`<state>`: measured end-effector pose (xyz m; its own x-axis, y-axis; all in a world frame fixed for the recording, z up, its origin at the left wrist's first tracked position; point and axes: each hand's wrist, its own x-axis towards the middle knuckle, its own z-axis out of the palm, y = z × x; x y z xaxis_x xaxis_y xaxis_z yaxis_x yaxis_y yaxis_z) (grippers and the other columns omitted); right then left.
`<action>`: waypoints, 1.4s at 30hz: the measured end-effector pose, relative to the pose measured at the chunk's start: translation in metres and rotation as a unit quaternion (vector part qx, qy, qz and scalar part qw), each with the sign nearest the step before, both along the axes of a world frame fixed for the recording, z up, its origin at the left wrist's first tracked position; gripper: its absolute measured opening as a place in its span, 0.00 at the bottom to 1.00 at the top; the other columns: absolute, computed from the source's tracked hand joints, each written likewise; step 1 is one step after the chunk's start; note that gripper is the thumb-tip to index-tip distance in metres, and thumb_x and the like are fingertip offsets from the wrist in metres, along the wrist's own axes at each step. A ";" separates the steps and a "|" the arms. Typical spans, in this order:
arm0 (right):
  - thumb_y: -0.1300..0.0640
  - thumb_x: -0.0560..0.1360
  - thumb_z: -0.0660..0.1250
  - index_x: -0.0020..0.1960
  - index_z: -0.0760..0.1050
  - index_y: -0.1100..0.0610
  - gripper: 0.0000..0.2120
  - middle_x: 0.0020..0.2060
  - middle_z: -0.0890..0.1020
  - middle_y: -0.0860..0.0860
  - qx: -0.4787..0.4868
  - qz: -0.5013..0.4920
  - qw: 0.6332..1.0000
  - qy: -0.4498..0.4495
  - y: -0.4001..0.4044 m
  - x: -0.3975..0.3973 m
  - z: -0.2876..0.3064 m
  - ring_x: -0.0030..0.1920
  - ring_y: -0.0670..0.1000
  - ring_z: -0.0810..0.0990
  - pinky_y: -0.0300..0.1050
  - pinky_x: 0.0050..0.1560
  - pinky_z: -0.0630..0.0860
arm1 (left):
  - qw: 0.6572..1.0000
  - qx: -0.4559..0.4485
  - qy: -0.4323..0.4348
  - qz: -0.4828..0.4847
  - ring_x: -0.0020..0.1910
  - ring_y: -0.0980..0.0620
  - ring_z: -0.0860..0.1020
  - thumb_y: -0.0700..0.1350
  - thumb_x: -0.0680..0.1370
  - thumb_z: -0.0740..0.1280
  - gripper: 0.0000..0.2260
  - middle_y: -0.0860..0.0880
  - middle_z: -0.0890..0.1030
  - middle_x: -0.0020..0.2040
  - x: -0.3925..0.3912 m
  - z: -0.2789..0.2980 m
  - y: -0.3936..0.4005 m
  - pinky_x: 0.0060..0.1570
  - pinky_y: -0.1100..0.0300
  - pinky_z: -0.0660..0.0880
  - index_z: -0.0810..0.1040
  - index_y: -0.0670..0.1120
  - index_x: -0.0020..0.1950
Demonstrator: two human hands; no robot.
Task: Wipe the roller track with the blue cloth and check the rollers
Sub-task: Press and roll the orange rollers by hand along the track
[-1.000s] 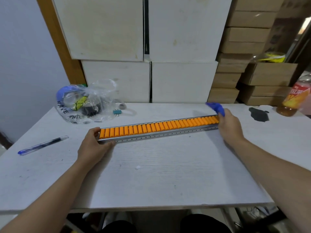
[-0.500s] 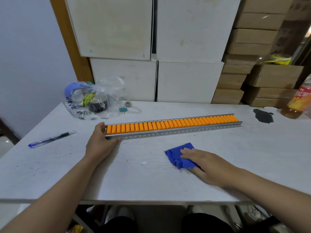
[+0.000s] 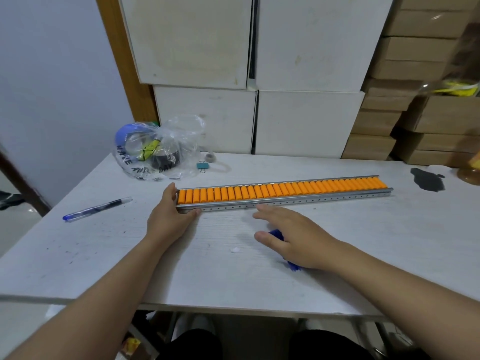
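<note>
— Orange-rollered metal track (image 3: 283, 192) location?
— Across the white worktop (image 3: 104, 255); left hand (image 3: 170, 219) grips its nine-o'clock end. Right hand (image 3: 298, 239), fingers spread, covers the crumpled blue cloth (image 3: 276, 233).
— Nearby?
— Clear plastic bag (image 3: 161, 152) at eleven o'clock, blue pen (image 3: 97, 208) at nine.

Single head view, close above the white table (image 3: 363, 255), looking forward and down; stacked boxes (image 3: 306, 123) at twelve o'clock.

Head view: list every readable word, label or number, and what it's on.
"HAVE", "A NICE DAY", partly creased: black print on the clear plastic bag.
Label on the dark roll inside the bag: too blurred to read.
Label on the bottle at the right edge: cut off, unreadable.
Roller track, pen, boxes: no legible text.
</note>
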<state>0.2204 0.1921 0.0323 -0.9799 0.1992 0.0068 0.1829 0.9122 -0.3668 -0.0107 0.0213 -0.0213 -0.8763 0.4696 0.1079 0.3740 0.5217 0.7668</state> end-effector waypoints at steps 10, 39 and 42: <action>0.41 0.80 0.52 0.76 0.57 0.50 0.27 0.77 0.56 0.48 -0.028 0.061 0.997 0.036 -0.045 -0.072 0.002 0.76 0.46 0.53 0.40 0.72 0.48 | 1.000 0.002 -0.001 0.016 0.70 0.50 0.68 0.52 0.69 0.74 0.44 0.49 0.65 0.74 -0.001 -0.002 0.002 0.62 0.50 0.67 0.51 0.51 0.77; 0.53 0.82 0.51 0.74 0.63 0.56 0.21 0.75 0.64 0.50 0.039 -0.060 0.996 0.051 0.066 -0.054 -0.032 0.75 0.48 0.60 0.40 0.71 0.52 | 1.000 -0.013 -0.003 -0.001 0.73 0.51 0.65 0.54 0.70 0.73 0.46 0.55 0.63 0.76 -0.010 -0.008 0.001 0.62 0.47 0.67 0.44 0.50 0.77; 0.51 0.82 0.51 0.74 0.61 0.52 0.22 0.74 0.64 0.49 0.061 -0.123 0.989 0.050 0.102 -0.018 -0.035 0.74 0.49 0.61 0.44 0.72 0.56 | 1.000 -0.014 0.000 -0.001 0.72 0.51 0.66 0.53 0.71 0.73 0.46 0.55 0.63 0.76 -0.010 -0.008 0.002 0.63 0.46 0.67 0.45 0.50 0.77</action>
<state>0.2026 0.2945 -0.0024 -0.8953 0.4229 0.1401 0.3728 0.8834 -0.2841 -0.0210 0.0229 -0.0297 -0.8751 0.4746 0.0948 0.3755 0.5423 0.7516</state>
